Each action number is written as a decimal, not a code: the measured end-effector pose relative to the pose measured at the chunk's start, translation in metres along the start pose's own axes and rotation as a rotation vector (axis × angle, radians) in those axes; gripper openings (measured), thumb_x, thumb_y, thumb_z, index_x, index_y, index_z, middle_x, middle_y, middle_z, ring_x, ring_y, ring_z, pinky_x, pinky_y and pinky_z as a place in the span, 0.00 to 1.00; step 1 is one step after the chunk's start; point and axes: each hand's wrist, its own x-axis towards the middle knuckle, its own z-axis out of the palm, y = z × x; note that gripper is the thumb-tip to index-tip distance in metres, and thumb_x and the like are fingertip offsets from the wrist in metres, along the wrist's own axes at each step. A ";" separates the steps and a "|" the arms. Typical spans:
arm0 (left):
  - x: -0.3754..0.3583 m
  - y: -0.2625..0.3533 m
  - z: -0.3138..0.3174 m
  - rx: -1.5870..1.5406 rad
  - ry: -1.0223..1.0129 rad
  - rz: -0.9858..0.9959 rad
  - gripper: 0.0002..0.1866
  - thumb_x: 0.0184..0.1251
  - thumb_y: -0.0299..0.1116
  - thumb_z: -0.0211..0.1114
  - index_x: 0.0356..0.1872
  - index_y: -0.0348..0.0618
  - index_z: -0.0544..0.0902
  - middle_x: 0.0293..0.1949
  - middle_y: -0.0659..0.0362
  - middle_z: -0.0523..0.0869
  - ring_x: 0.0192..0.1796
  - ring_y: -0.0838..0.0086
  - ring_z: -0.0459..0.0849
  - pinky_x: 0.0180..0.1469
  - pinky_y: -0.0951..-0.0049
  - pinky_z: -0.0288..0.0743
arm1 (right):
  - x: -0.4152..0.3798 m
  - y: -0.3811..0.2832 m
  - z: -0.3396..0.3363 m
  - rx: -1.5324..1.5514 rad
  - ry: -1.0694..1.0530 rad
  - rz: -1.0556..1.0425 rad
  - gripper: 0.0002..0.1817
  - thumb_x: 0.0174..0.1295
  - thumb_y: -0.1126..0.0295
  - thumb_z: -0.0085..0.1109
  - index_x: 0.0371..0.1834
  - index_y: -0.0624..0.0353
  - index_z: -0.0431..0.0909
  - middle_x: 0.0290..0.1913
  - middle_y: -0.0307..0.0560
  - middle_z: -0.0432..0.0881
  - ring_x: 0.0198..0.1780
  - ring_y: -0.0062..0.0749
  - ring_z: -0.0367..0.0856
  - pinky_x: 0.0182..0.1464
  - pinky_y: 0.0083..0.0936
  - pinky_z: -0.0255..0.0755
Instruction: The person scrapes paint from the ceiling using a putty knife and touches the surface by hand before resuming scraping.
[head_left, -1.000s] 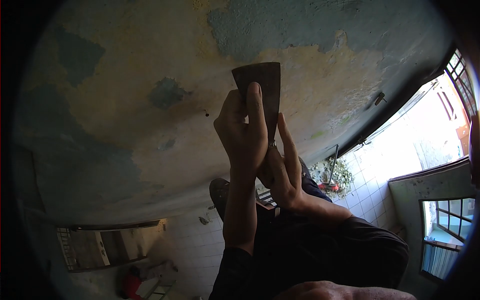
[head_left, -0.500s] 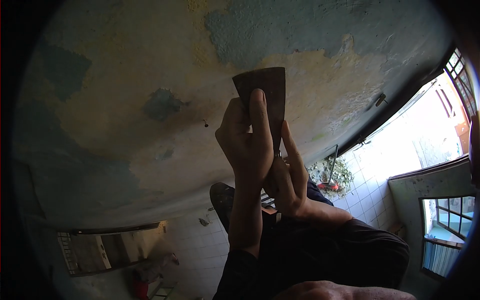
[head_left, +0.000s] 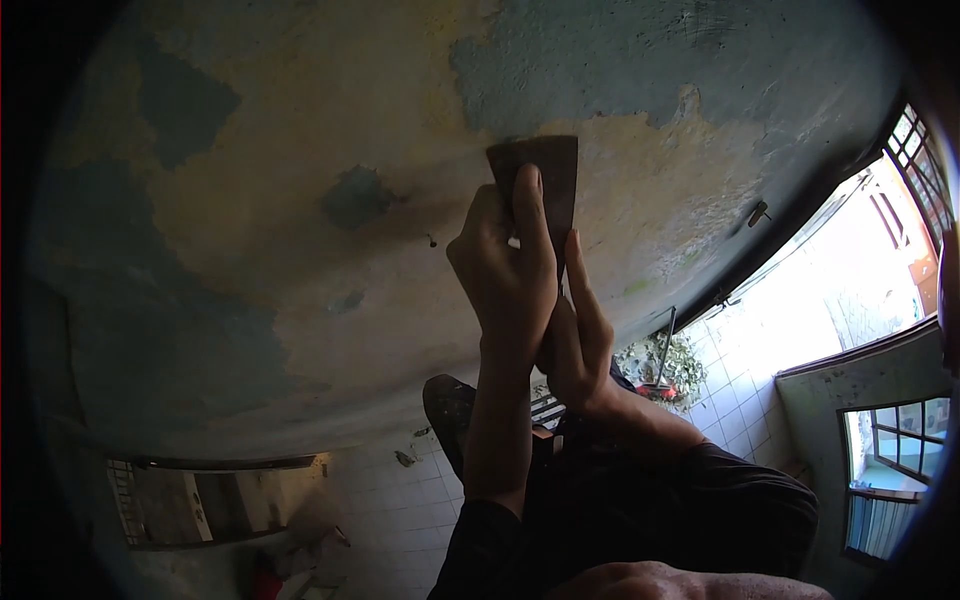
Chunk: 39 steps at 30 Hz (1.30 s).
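A wide metal scraper (head_left: 548,190) is held up against the wall (head_left: 400,100), its broad edge near the border of blue-green paint and bare patches. My left hand (head_left: 510,240) grips the blade from the left, with its thumb lying flat on the metal. Lower down, my right hand (head_left: 580,340) is wrapped round the handle, one finger stretched up along the blade's side. The handle is mostly hidden by the fingers.
A nail (head_left: 432,241) sticks out of the wall. Below right, a red-headed broom (head_left: 656,390) stands by a pile of paint flakes (head_left: 680,362) on the tiled floor (head_left: 400,510). A window (head_left: 900,440) and a bright doorway are at the right.
The scraper and both hands have shifted slightly right in view, still in the same grip. The nail and wall patches also appear farther right.
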 end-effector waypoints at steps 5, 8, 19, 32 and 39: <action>0.008 0.012 -0.006 0.116 -0.058 0.030 0.22 0.78 0.37 0.66 0.22 0.37 0.74 0.15 0.53 0.77 0.15 0.74 0.77 0.20 0.66 0.65 | 0.002 -0.024 -0.005 0.266 -0.032 0.278 0.30 0.75 0.80 0.38 0.78 0.85 0.50 0.78 0.83 0.56 0.43 0.29 0.86 0.39 0.24 0.79; 0.012 0.017 -0.008 0.107 -0.053 0.053 0.22 0.78 0.37 0.65 0.22 0.37 0.74 0.15 0.51 0.78 0.15 0.67 0.78 0.20 0.64 0.66 | 0.008 -0.032 -0.003 0.257 0.035 0.285 0.30 0.77 0.77 0.37 0.78 0.83 0.51 0.79 0.82 0.56 0.41 0.28 0.85 0.39 0.23 0.79; -0.014 0.020 0.001 -0.005 -0.113 0.177 0.18 0.79 0.38 0.64 0.28 0.37 0.76 0.20 0.41 0.80 0.24 0.45 0.85 0.24 0.55 0.71 | -0.011 0.002 0.008 0.387 0.170 0.149 0.29 0.79 0.73 0.36 0.79 0.79 0.54 0.82 0.73 0.56 0.74 0.45 0.72 0.68 0.31 0.72; -0.015 0.007 -0.021 -0.013 -0.088 -0.129 0.25 0.83 0.42 0.58 0.25 0.33 0.74 0.19 0.55 0.76 0.24 0.76 0.71 0.28 0.65 0.66 | -0.003 -0.042 0.001 0.426 0.022 0.504 0.33 0.78 0.75 0.38 0.85 0.68 0.45 0.33 0.46 0.81 0.29 0.15 0.73 0.31 0.17 0.69; -0.009 0.008 -0.027 0.039 -0.120 -0.067 0.19 0.81 0.35 0.61 0.27 0.34 0.77 0.19 0.53 0.79 0.20 0.76 0.77 0.23 0.67 0.66 | -0.005 -0.035 0.005 0.149 0.004 0.287 0.33 0.77 0.77 0.39 0.84 0.71 0.46 0.57 0.68 0.82 0.34 0.23 0.80 0.36 0.21 0.75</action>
